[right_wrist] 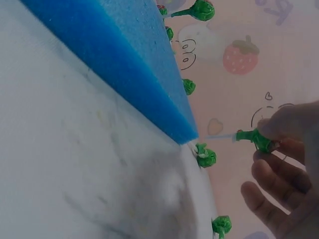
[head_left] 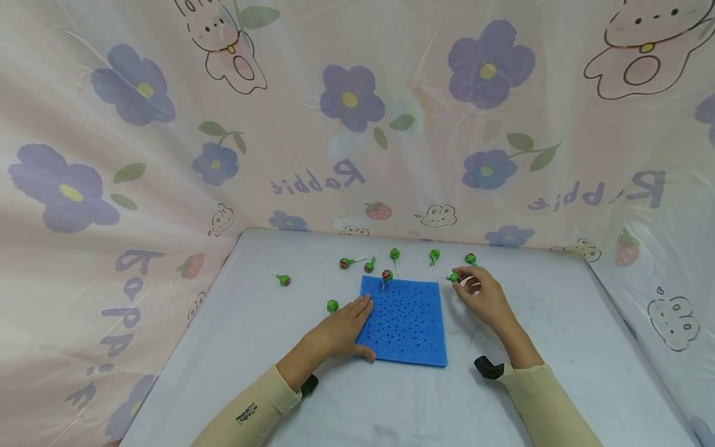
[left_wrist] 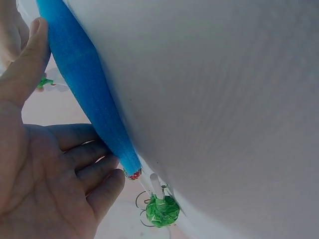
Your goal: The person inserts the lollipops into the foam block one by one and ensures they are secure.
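Note:
A blue foam block (head_left: 404,326) dotted with small holes lies on the table. My left hand (head_left: 342,327) rests on its left edge, fingers straight on top and thumb at the near side. One lollipop (head_left: 387,275) stands in the block near its far edge. Off the block's far right corner, my right hand (head_left: 485,298) pinches another green-wrapped lollipop (right_wrist: 261,140) by its candy head. Its white stick points left, toward the block, and appears clear of it in the right wrist view. Close to my left fingers lies a green lollipop (head_left: 332,305).
Several more lollipops lie beyond the block, among them one (head_left: 395,254) in the middle and one (head_left: 471,258) behind my right hand. Another lollipop (head_left: 283,280) lies far left. A printed curtain (head_left: 346,143) rises behind the white table (head_left: 223,347).

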A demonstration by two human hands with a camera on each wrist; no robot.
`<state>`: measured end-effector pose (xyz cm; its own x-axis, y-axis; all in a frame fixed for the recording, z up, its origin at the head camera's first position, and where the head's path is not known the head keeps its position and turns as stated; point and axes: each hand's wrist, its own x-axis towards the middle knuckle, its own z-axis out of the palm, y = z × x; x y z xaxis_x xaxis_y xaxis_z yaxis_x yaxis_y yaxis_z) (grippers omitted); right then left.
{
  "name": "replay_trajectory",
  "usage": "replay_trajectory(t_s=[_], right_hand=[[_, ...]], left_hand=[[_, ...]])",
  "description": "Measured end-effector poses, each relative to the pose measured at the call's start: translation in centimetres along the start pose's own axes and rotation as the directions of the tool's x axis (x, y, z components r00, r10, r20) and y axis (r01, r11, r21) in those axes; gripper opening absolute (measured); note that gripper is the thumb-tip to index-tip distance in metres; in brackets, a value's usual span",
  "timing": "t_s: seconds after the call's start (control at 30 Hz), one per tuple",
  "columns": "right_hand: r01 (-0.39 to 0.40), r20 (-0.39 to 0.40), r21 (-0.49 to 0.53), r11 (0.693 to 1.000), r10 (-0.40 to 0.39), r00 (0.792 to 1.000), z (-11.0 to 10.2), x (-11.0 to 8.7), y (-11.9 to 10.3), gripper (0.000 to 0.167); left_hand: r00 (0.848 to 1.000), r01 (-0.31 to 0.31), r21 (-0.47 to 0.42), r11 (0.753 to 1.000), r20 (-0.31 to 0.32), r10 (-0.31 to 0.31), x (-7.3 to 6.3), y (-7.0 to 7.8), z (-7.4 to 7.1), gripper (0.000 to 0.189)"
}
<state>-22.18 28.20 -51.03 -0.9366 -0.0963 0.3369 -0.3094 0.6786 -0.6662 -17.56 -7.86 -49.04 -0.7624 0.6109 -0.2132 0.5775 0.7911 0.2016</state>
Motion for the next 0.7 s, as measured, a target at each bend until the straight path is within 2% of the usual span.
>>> replay_trajectory(t_s=[0.7], right_hand=[[0.013, 0.008, 0.023, 1.0, -0.014, 1.0, 1.6, 1.1, -2.4, 0.039]], left_hand=[[1.0, -0.001, -0.01, 1.0, -0.001, 0.001, 0.0, 0.0, 0.0, 0.116]])
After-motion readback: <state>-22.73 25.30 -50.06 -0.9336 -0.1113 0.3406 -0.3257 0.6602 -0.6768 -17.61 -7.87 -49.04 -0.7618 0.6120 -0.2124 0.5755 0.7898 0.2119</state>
